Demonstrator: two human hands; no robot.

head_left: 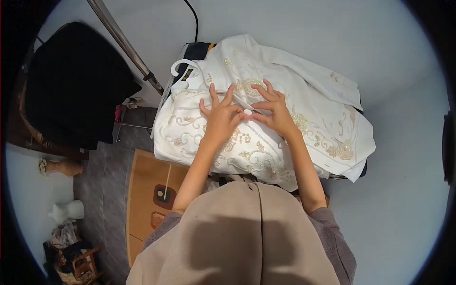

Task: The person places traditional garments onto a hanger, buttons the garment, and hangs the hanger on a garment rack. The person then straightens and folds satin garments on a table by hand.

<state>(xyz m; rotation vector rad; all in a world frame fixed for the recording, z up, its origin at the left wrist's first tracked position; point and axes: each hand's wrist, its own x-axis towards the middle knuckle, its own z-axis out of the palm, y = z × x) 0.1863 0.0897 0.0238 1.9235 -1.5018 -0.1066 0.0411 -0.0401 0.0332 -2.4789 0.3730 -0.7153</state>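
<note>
White beaded garment (311, 97); over its middle, left hand (222, 119) and right hand (281, 116) pinch a white disc (247, 112), other fingers (230, 95) spread.

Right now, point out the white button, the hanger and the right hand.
White button (247, 112): head view, on its face.
Hanger (174, 68): head view, on its curved hook.
Right hand (280, 114): head view, on its back.

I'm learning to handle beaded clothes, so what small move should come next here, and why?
Probably ease the small white disc, apparently a button, toward the fabric edge just above it: the fingertips of the left hand and right hand meet at the disc, on the white garment. I can't make out a buttonhole.
</note>
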